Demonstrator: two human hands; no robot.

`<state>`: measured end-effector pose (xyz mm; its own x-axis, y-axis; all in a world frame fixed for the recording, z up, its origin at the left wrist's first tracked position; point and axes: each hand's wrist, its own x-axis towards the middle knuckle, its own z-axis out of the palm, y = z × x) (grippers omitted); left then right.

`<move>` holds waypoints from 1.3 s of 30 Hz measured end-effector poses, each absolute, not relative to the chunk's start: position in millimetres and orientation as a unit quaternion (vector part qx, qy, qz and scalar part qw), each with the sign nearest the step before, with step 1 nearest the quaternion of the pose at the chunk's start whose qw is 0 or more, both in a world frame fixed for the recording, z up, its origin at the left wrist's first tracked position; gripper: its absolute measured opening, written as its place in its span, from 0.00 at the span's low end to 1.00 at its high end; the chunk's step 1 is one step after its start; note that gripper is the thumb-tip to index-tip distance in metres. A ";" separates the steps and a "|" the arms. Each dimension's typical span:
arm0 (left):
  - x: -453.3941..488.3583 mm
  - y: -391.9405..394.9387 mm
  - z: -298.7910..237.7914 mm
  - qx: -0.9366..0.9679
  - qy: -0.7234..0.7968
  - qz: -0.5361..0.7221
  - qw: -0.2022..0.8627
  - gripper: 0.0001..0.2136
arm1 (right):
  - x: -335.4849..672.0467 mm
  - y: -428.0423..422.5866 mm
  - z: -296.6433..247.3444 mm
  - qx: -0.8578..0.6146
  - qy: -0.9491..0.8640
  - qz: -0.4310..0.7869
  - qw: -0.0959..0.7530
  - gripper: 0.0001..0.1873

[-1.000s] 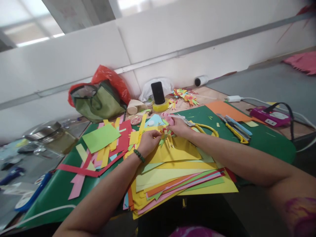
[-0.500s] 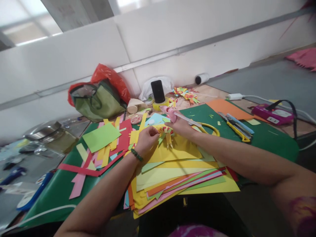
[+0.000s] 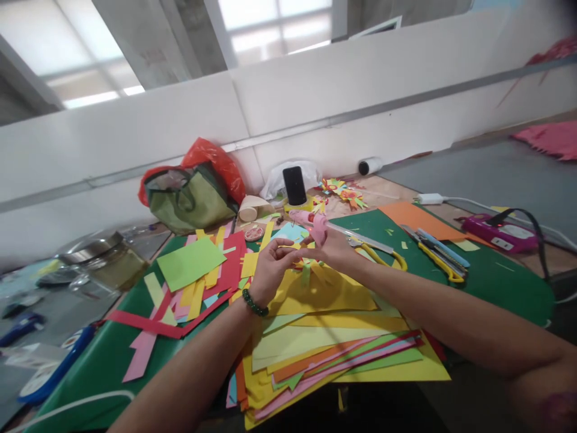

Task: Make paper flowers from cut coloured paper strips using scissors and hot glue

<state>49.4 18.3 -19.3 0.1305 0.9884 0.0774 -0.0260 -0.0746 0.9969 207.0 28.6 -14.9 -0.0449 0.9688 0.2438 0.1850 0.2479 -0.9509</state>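
Observation:
My right hand is closed around a pink glue gun, and a long clear glue stick sticks out behind it to the right. My left hand, with a green bead bracelet at the wrist, has its thumb and fingers closed at the edge of a small paper rosette with yellow, red and green strips. The fingertips of both hands meet just above the rosette and partly hide it. Beneath lies a stack of coloured paper topped by a yellow sheet. Yellow-handled scissors lie beside my right wrist.
Left of the stack are a light green sheet and red strips. A phone stands at the back near finished paper rosettes. Cutter knives, a purple power strip and a green bag surround the green mat.
The view has tilted up, so the scene sits lower. My hands have come closer together over the rosette, now more covered by fingers. The glue gun stays in my right hand.

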 end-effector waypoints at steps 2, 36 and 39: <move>49.6 18.0 -19.5 0.540 0.435 0.497 0.521 0.23 | 206.4 28.1 -14.7 -0.487 -0.616 0.379 0.489 0.16; 46.5 17.6 -21.6 0.573 0.435 0.540 0.437 0.21 | 210.4 34.5 -22.6 -0.410 -0.508 0.513 0.557 0.17; 44.6 17.5 -17.3 0.519 0.460 0.491 0.527 0.18 | 212.2 36.2 -24.4 -0.422 -0.490 0.504 0.573 0.17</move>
<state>44.6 17.5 -17.3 0.0939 0.9953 0.0250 -0.0397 -0.0213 0.9990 212.2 36.2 -24.4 0.0116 0.9907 0.1359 -0.1637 0.1359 -0.9771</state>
